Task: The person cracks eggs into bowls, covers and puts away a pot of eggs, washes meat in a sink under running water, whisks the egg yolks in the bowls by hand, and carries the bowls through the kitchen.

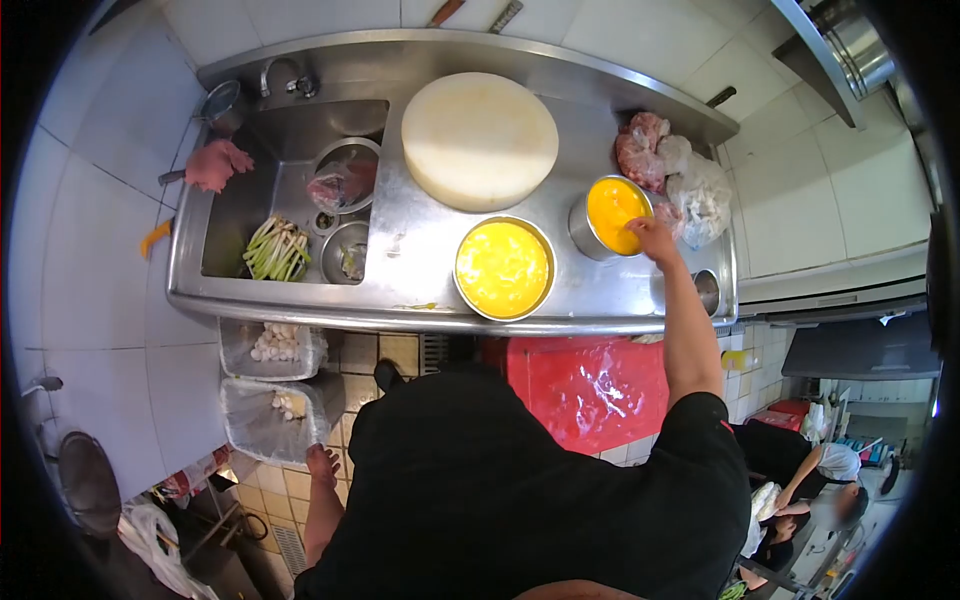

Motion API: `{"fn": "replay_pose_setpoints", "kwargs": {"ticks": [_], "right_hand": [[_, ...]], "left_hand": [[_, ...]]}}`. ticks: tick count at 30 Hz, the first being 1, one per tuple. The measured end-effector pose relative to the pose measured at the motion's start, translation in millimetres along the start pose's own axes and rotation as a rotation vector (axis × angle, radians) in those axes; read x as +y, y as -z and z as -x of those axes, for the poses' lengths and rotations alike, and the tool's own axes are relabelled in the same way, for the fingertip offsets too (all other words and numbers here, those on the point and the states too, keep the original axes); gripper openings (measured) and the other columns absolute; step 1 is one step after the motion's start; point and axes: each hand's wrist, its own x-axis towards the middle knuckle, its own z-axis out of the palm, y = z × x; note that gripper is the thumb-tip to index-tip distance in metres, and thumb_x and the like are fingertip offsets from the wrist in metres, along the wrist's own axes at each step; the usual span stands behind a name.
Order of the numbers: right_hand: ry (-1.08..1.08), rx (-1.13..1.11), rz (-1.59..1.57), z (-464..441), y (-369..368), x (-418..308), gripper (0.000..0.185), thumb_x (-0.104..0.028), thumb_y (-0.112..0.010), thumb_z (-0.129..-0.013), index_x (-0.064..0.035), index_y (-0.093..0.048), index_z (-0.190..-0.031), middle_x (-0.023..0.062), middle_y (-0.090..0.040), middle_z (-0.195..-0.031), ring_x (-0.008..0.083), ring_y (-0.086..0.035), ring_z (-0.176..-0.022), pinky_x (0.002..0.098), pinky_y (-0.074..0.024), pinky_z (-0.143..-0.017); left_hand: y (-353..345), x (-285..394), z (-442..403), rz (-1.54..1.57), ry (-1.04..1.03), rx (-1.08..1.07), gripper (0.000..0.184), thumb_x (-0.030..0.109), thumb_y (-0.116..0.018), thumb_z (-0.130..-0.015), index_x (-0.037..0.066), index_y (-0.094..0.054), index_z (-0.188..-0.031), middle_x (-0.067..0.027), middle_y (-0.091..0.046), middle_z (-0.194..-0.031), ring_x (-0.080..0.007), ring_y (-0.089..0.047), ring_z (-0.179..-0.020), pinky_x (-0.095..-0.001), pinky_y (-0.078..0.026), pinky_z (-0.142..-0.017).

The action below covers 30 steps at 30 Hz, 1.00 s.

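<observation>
My right hand is at the near right rim of a tall metal pot holding orange-yellow liquid that looks like egg. Its fingers are drawn together over the liquid; whatever they may hold is too small to make out. To the left of that pot stands a wider round metal pan filled with paler, frothy yellow liquid. My left hand hangs low beside a plastic-lined bin, fingers apart and holding nothing. White pieces like eggshells lie in the bin.
A thick round cutting board lies on the steel counter. Bagged raw meat sits at the back right. The sink at left holds green stalks and metal bowls. A red container stands below; another person works at far right.
</observation>
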Motion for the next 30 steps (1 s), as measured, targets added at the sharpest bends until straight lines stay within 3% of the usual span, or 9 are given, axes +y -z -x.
{"fn": "replay_pose_setpoints", "kwargs": {"ticks": [3,6,8,11,14,21,24,27,30], "right_hand": [[-0.146,0.503,0.088,0.6,1.9,-1.7,0.018,-0.018,-0.059,-0.088,-0.0044,-0.070,-0.092,0.0105,-0.069,-0.088,0.0194,-0.063,-0.086,0.0336,-0.0481,-0.078],[-0.065,-0.010,0.080,3.7,-2.6,-4.8,0.018,-0.016,-0.058,-0.089,-0.0036,-0.070,-0.092,0.0112,-0.070,-0.087,0.0208,-0.064,-0.084,0.0336,-0.0488,-0.077],[-0.035,0.523,0.061,0.1,4.5,-1.0,0.020,-0.018,-0.058,-0.088,-0.0034,-0.070,-0.094,0.0121,-0.071,-0.089,0.0224,-0.065,-0.084,0.0339,-0.0493,-0.078],[0.005,0.010,0.173,3.3,-6.5,5.1,0.020,-0.018,-0.057,-0.088,-0.0038,-0.071,-0.095,0.0135,-0.071,-0.092,0.0243,-0.066,-0.088,0.0348,-0.0494,-0.080],[-0.052,0.418,-0.081,1.3,9.8,-5.0,0.020,-0.017,-0.057,-0.088,-0.0042,-0.071,-0.095,0.0143,-0.070,-0.095,0.0243,-0.065,-0.090,0.0352,-0.0492,-0.082],[-0.058,0.508,0.096,-0.7,1.2,-6.3,0.021,-0.018,-0.057,-0.091,-0.0029,-0.071,-0.095,0.0156,-0.070,-0.088,0.0247,-0.065,-0.088,0.0354,-0.0493,-0.081],[-0.067,-0.016,0.150,1.2,-10.7,-4.3,0.021,-0.019,-0.059,-0.091,-0.0028,-0.071,-0.095,0.0140,-0.069,-0.087,0.0228,-0.065,-0.087,0.0344,-0.0489,-0.081],[0.013,0.514,0.000,-9.8,-0.2,6.5,0.021,-0.019,-0.059,-0.091,-0.0029,-0.071,-0.094,0.0122,-0.070,-0.086,0.0203,-0.064,-0.086,0.0327,-0.0482,-0.080],[-0.035,0.090,0.218,0.2,-12.2,0.9,0.020,-0.019,-0.059,-0.090,-0.0032,-0.071,-0.094,0.0115,-0.069,-0.086,0.0184,-0.063,-0.086,0.0314,-0.0477,-0.079]], "left_hand": [[2.6,0.6,-2.1,-0.008,0.013,-0.034,0.033,0.037,-0.047,-0.097,0.018,-0.045,-0.124,-0.0076,-0.059,-0.104,-0.0197,-0.061,-0.077,-0.0354,-0.047,-0.062],[-1.0,4.4,-5.1,-0.040,0.004,-0.017,0.033,0.037,-0.047,-0.097,0.019,-0.044,-0.124,-0.0083,-0.059,-0.105,-0.0203,-0.061,-0.078,-0.0356,-0.047,-0.062],[0.7,1.6,-3.5,-0.040,-0.002,-0.022,0.034,0.037,-0.047,-0.097,0.018,-0.044,-0.125,-0.0093,-0.059,-0.107,-0.0210,-0.061,-0.078,-0.0359,-0.047,-0.061],[3.1,5.8,-3.0,-0.046,0.040,-0.008,0.036,0.037,-0.047,-0.096,0.018,-0.044,-0.126,-0.0102,-0.059,-0.108,-0.0215,-0.061,-0.078,-0.0362,-0.047,-0.061],[6.2,0.7,-4.2,-0.031,0.030,-0.017,0.037,0.037,-0.046,-0.095,0.018,-0.044,-0.127,-0.0107,-0.059,-0.109,-0.0217,-0.061,-0.079,-0.0365,-0.046,-0.062],[5.9,-6.9,-4.9,-0.036,0.033,-0.033,0.039,0.037,-0.046,-0.095,0.016,-0.043,-0.127,-0.0119,-0.057,-0.114,-0.0220,-0.060,-0.082,-0.0370,-0.046,-0.064],[2.8,-5.2,0.4,-0.064,-0.021,-0.023,0.039,0.038,-0.045,-0.095,0.016,-0.043,-0.127,-0.0120,-0.057,-0.114,-0.0218,-0.060,-0.082,-0.0372,-0.046,-0.064],[2.8,-6.2,0.4,-0.033,0.024,-0.025,0.039,0.038,-0.045,-0.096,0.016,-0.042,-0.128,-0.0119,-0.057,-0.113,-0.0209,-0.060,-0.080,-0.0365,-0.046,-0.064],[5.3,-7.3,-1.0,-0.026,0.040,-0.033,0.037,0.036,-0.045,-0.097,0.016,-0.043,-0.128,-0.0114,-0.057,-0.111,-0.0203,-0.060,-0.079,-0.0357,-0.047,-0.063]]}}
